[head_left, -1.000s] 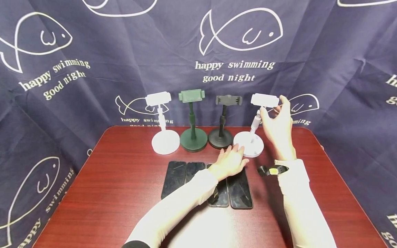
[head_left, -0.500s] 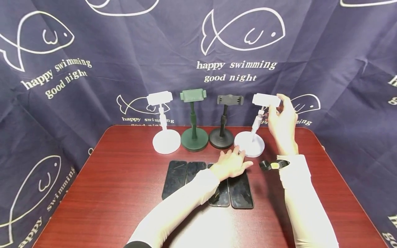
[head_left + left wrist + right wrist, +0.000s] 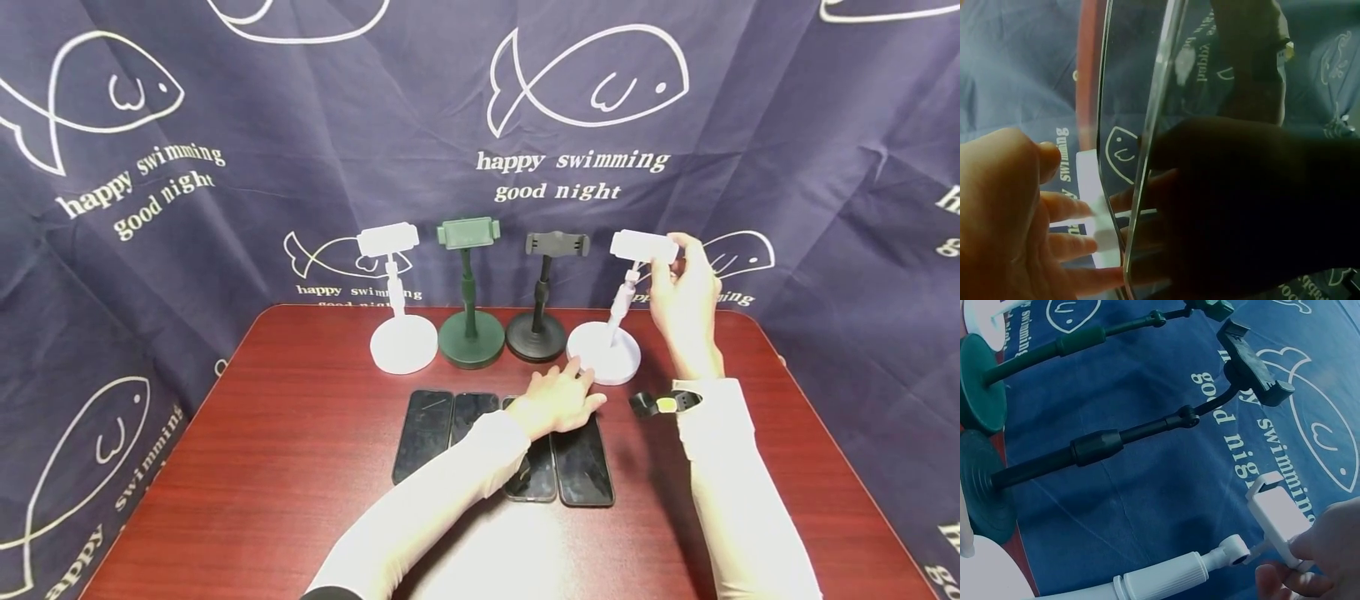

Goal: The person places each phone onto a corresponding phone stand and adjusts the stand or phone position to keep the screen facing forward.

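Note:
My right hand (image 3: 686, 304) pinches the right end of the clamp head on the rightmost white phone stand (image 3: 621, 304). In the right wrist view the thumb lies on the front of the clamp (image 3: 1280, 514) and curled fingers are behind it. The stand's pole leans to the right above its round base. My left hand (image 3: 557, 402) reaches over the phones, its fingers spread and straight, fingertips at the front of that base. In the left wrist view the fingers (image 3: 1069, 247) touch the white base's edge (image 3: 1091, 181); a dark, glossy phone (image 3: 1210, 144) fills much of that view.
To the left stand a black phone stand (image 3: 536, 333), a green phone stand (image 3: 470, 337) and another white phone stand (image 3: 402, 343). Several black phones (image 3: 583, 467) lie side by side in front, partly under my left arm. A printed cloth (image 3: 420, 108) hangs behind the red table (image 3: 247, 442).
My right hand has shifted from around the clamp head's back and underside to a pinch at its right end. My left hand has stayed by the base.

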A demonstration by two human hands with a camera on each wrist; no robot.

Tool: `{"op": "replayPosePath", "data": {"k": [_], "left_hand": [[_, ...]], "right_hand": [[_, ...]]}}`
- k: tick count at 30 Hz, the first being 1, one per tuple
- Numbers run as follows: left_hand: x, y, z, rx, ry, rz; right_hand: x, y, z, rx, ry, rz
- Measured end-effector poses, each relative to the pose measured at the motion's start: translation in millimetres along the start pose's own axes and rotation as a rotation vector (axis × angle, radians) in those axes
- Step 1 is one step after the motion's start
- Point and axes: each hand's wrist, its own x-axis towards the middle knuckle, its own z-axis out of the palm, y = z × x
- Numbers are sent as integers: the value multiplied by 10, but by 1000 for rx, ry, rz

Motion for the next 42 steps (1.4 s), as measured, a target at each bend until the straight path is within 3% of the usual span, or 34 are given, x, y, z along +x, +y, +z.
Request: {"op": "replayPosePath", "data": {"k": [13,21,29,42], "left_hand": [[-124,41,-26,13,-48,0],[-189,50,4,73,-14,18],[-251,49,-1,28,-40,19],[-322,45,12,48,-4,32]], "right_hand": [[-88,-29,-174,-43,-69,-24],[-134,-47,-224,-57,-79,-40],[-172,-54,-253,-79,-78,-45],[-219,-87,-282,-73,-74,-61]]}}
